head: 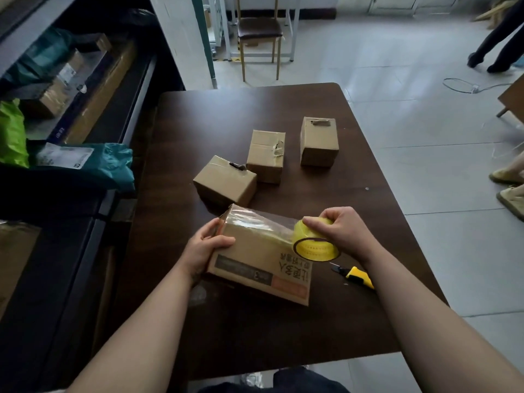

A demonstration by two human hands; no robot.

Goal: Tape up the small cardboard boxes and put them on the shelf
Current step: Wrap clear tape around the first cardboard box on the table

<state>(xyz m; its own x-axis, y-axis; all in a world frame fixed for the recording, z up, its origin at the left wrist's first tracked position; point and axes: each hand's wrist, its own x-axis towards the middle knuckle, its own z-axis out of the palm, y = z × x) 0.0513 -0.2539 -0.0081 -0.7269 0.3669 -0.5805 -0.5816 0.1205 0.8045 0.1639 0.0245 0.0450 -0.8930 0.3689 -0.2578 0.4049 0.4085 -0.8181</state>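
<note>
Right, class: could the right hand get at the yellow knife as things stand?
Probably yes, once freed: the knife lies uncovered close to the right hand, nothing between, but that hand grips the tape roll.

Printed cardboard box [255, 259]: bore large dark Chinese characters on near face, upside down to the viewer, not surely legible; grey and orange strips beside them carried print too small; white label [63, 156] on teal bag [113, 165]: text was illegible.
</note>
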